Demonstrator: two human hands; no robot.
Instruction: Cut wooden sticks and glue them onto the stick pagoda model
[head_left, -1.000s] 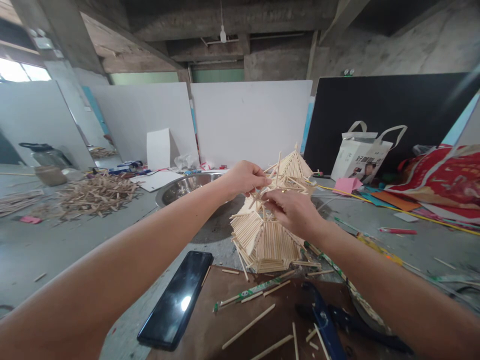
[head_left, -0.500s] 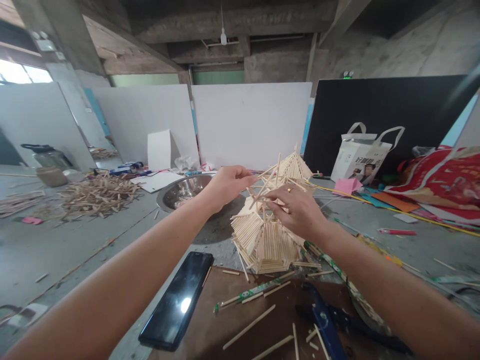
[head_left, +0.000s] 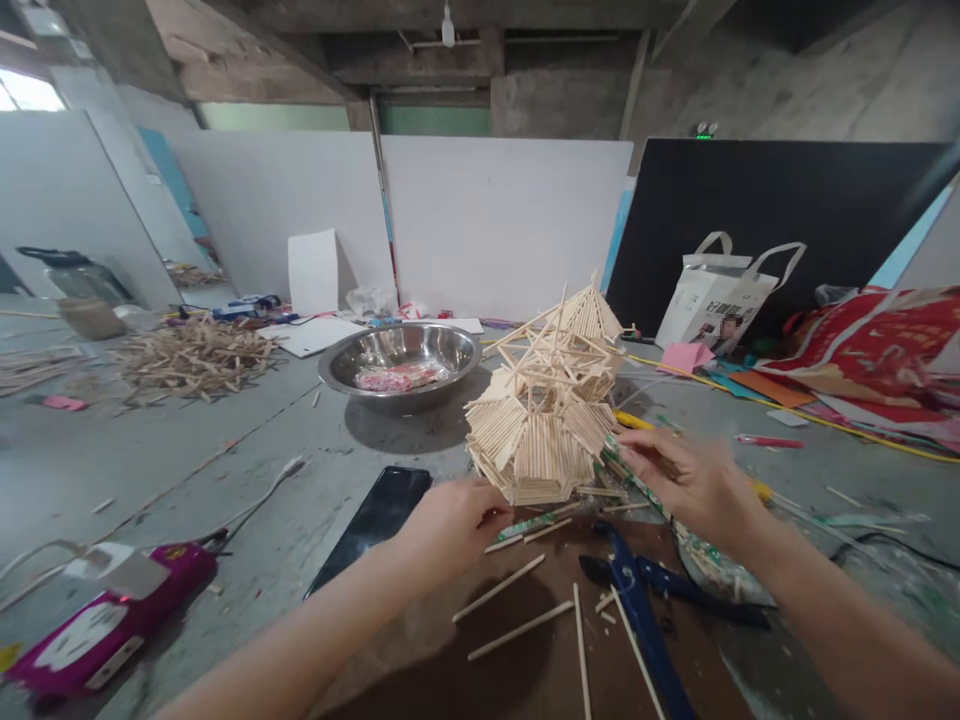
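Note:
A model of thin wooden sticks (head_left: 555, 450) stands before me, its lower part a faceted body and its far part a pointed roof. My left hand (head_left: 454, 525) is low at the model's near left edge, fingers curved with a gap at the thumb, close to a green and white wrapper (head_left: 532, 522). At the model's right side is my right hand (head_left: 686, 475), slightly blurred, with thumb and fingers apart. Beside its fingertips shows a yellow object (head_left: 634, 420), partly covered by the hand. Blue-handled cutters (head_left: 637, 600) lie among loose sticks (head_left: 521, 630) on a brown board (head_left: 420, 640).
A phone (head_left: 371, 520) lies left of the board. Behind it stands a metal basin (head_left: 330, 370) with a plastic packet inside. A heap of sticks (head_left: 199, 360) and a magenta power strip (head_left: 112, 620) are at left. A paper bag (head_left: 709, 300) and red bag (head_left: 885, 350) are at right.
Both my hands have come down from the model's upper sticks, the left to its near left base, the right to its right side. The view has tilted down slightly, showing more of the basin.

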